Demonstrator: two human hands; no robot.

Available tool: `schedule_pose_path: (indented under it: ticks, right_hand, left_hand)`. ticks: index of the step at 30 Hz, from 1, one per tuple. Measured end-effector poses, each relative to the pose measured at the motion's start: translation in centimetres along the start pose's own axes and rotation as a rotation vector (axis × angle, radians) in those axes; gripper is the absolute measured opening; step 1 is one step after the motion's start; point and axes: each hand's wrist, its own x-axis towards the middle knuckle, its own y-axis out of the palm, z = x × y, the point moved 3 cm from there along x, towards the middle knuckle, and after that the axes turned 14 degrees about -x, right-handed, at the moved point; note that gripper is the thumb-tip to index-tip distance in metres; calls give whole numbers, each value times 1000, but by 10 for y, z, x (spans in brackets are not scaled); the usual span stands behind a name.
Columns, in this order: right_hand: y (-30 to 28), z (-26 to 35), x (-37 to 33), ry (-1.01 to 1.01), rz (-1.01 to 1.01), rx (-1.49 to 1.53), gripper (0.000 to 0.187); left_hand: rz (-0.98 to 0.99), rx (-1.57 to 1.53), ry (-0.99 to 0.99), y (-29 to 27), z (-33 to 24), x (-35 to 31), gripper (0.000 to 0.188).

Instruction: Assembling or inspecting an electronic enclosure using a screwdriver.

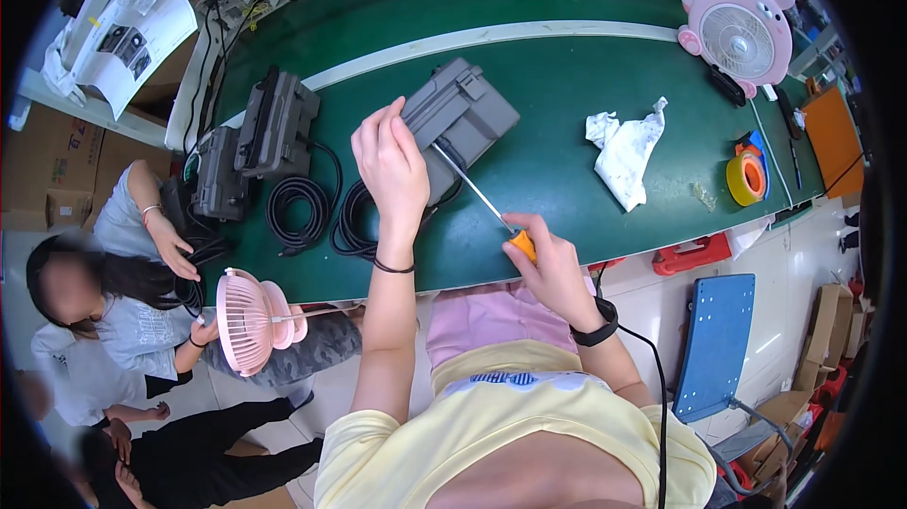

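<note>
On the green table lies a grey plastic box point(484, 114) with latches, tilted at an angle. My left hand point(388, 158) rests against its left side, fingers together and curved over the edge; the fingertips are partly hidden. In my right hand point(553, 268) is a screwdriver point(480, 194), held by its yellow-orange handle. Its long metal shaft points up and left, and the tip meets the box's near side by a dark fitting. A coiled black cable point(356, 226) lies by my left wrist, running toward the box.
More grey boxes point(275, 122) and another black cable coil point(300, 212) are at left. A crumpled white cloth point(627, 152), yellow tape point(746, 178) and a pink fan point(739, 32) are at right. Beside the left end, a co-worker point(142, 263) sits near a small pink fan point(250, 322).
</note>
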Motion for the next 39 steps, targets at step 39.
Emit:
schedule_pose_path:
  ticks: [39]
  right_hand:
    - [-22, -31, 3, 262, 126, 378, 37]
  left_hand:
    - [26, -62, 2, 6, 13, 12, 26]
